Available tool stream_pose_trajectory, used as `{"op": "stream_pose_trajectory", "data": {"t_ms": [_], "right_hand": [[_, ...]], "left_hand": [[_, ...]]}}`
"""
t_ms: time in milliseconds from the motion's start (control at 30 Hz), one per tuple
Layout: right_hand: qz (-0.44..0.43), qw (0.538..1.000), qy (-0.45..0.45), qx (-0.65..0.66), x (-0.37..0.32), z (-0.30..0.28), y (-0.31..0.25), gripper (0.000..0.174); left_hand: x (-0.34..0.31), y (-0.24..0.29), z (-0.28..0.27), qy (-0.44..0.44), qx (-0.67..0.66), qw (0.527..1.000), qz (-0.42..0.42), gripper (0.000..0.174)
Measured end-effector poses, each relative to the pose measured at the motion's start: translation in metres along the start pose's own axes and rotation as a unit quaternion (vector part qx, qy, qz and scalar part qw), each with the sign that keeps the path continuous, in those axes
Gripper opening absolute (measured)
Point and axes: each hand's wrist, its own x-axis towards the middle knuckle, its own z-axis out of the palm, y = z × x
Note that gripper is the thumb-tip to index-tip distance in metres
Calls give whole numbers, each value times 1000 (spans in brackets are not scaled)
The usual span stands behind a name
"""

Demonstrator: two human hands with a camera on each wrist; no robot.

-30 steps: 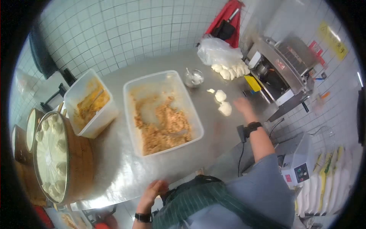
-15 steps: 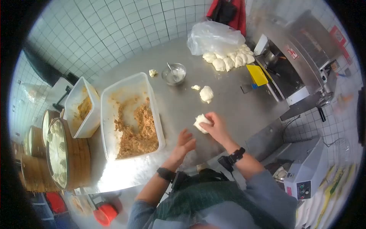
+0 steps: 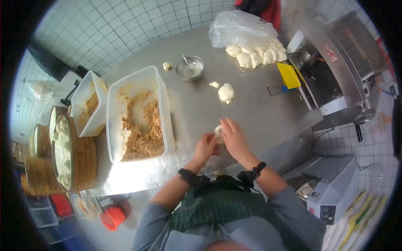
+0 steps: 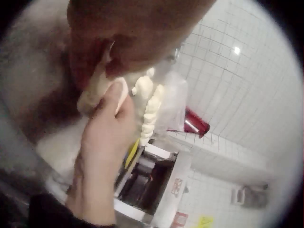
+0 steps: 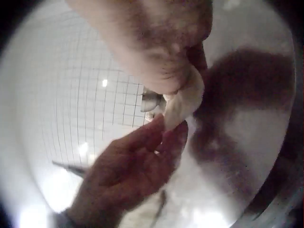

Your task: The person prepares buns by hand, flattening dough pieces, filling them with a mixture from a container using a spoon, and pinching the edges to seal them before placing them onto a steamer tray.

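Note:
Low over the near part of the steel table, both hands hold one pale piece of dough (image 3: 218, 133). My left hand (image 3: 204, 148) pinches its left edge between thumb and fingers. On the other side my right hand (image 3: 235, 141) grips it, thumb on top. The right wrist view shows the dough (image 5: 186, 100) as a thin, bent flap stretched between the two hands. Beyond the hands lie a round dough lump (image 3: 226, 93) and a small scrap of dough (image 3: 214, 84).
To the left stands a large plastic tub (image 3: 167, 121) of minced filling, beside a smaller tub (image 3: 101, 119). Bamboo steamers (image 3: 83, 163) with buns stand further left. At the back are a metal bowl (image 3: 181, 75), a dough row (image 3: 251, 59) and a plastic bag (image 3: 243, 29); a yellow scraper (image 3: 289, 76) lies right.
The right hand picked up the nearer dough lump from the table and drew it toward the body. The left hand came up from the table's near edge and took hold of it too.

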Motion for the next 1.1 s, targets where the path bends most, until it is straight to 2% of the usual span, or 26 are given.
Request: {"op": "stream_pose_trajectory", "data": {"t_ms": [67,133,167,200,233,267,300,333,400,467,533,600,633,667,700,733,800,833,867,900,933,967,1000,1033,1100], "right_hand": [[-165,981,-6,-105,-1,7,7,49],[-138,986,-36,-84,1,23,9,50],[-121,989,-63,-61,4,28,11,51],[-115,990,-63,-61,2,26,11,51],[-131,988,-59,-63,0,24,11,53],[-153,984,-53,-69,1,19,13,56],[-153,984,-48,-73,0,10,12,56],[-132,990,-43,-23,-5,-1,8,57],[-111,992,-46,31,-25,-3,17,58],[-150,984,-94,-8,-65,13,33,57],[-155,985,-72,-9,-56,1,22,51],[-145,987,-62,-23,-51,-1,19,43],[-152,987,-54,-23,-41,-6,18,43],[-18,997,-56,57,-35,-10,17,38],[120,981,-64,136,-35,-14,14,34],[119,981,-67,135,-29,-16,11,34],[47,996,72,8,-3,-19,6,27],[44,997,70,6,3,-16,11,27],[-7,997,81,-21,8,-6,17,23],[-62,993,93,-46,14,0,20,19],[-73,992,92,-43,20,1,22,19],[-33,999,20,30,24,1,24,16],[8,993,-59,104,27,4,24,13],[-7,991,-72,112,27,-5,13,13],[55,951,-186,239,30,-33,-16,15]], "left_hand": [[2,3,-8,-10,33,999,8,30],[-2,10,-18,67,260,958,99,28],[2,15,-19,62,260,958,102,28],[4,18,-19,49,172,979,101,27],[4,18,-18,35,83,991,97,27],[6,18,-12,31,84,991,99,27],[11,17,-5,-9,55,997,47,27],[17,14,0,-47,28,998,-7,27],[31,1,2,-7,38,999,19,25],[37,-6,0,-36,148,987,61,26],[41,11,3,-23,138,989,52,26],[45,24,-4,-79,203,976,-2,26],[50,27,-3,-47,202,977,47,25],[54,30,1,-44,206,976,51,25],[53,32,9,-33,205,976,59,25],[51,32,17,-23,200,977,66,24],[56,34,19,9,247,963,102,24],[63,28,16,-23,206,975,80,24],[68,21,10,-52,163,984,58,24],[63,23,4,-45,159,984,62,24],[52,27,-4,-58,85,993,57,23],[40,30,-12,-70,10,996,53,25],[25,30,-20,-54,7,997,54,25],[7,28,-26,-23,29,997,74,29],[-25,24,-43,36,42,993,101,32]]}}
